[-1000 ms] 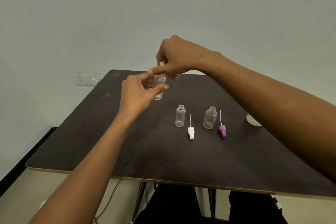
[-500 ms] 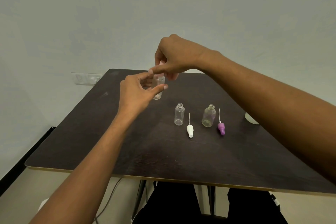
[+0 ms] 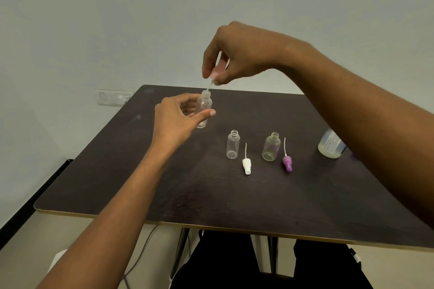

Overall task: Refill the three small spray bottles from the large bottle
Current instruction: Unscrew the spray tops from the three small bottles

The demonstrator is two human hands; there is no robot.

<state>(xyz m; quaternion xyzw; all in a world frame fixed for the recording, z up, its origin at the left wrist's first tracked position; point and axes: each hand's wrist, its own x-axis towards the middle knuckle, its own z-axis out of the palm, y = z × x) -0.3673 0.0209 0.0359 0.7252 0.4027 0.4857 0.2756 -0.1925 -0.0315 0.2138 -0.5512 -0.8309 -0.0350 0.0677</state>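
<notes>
Observed: left hand (image 3: 178,117) grips the small bottle (image 3: 204,108) toward the desk's (image 3: 164,183) far edge; right hand (image 3: 237,54) pinches its pink spray cap (image 3: 215,74), tube tip at the neck. Recommend a straight upward draw, bottle held steady.

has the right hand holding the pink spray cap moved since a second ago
Yes. The right hand has risen against the dark table's far edge, lifting the pink spray cap off the small clear bottle.
</notes>
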